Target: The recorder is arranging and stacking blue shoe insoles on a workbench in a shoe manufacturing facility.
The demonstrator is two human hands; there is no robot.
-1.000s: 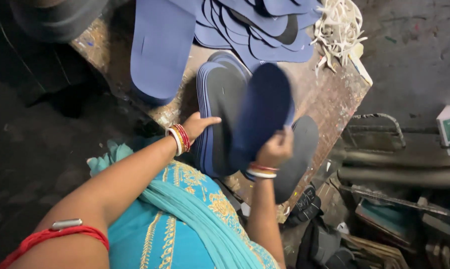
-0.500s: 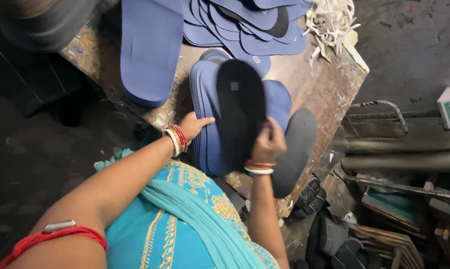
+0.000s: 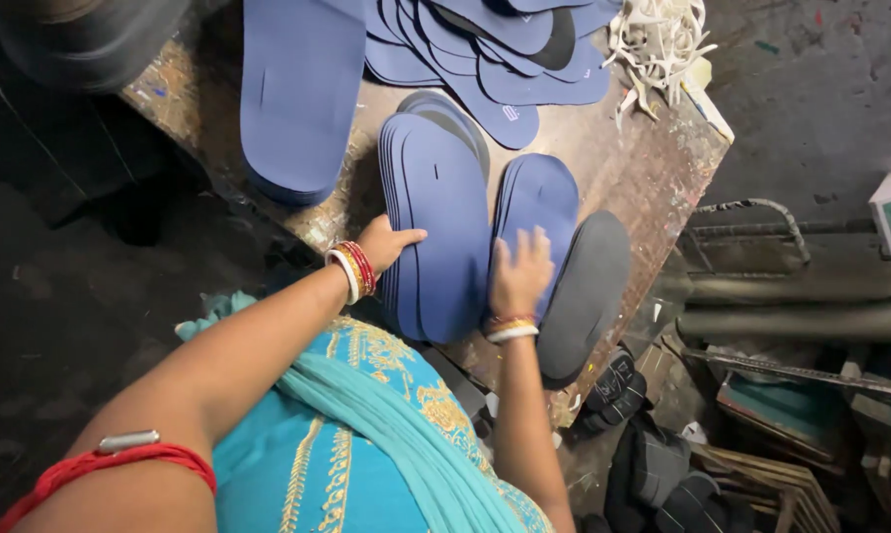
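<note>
My left hand (image 3: 386, 244) rests against the near edge of a stack of blue foam sandal soles (image 3: 440, 222) on a worn wooden table (image 3: 653, 178). My right hand (image 3: 520, 274) lies flat, fingers spread, on a second, shorter stack of blue soles (image 3: 544, 195) just to the right. A dark grey sole (image 3: 585, 296) lies beside that stack, near the table's right edge. Neither hand grips anything.
A tall pile of blue soles (image 3: 302, 94) stands at the back left, and several loose blue soles (image 3: 504, 49) fan out at the back. White straps (image 3: 658, 39) are heaped at the far right corner. Clutter and metal bars (image 3: 761, 316) lie below the table's right side.
My right hand was holding a sole upright, dark side facing me. It has laid it down onto the shorter stack and now presses flat on it. My left hand stayed at the taller stack.
</note>
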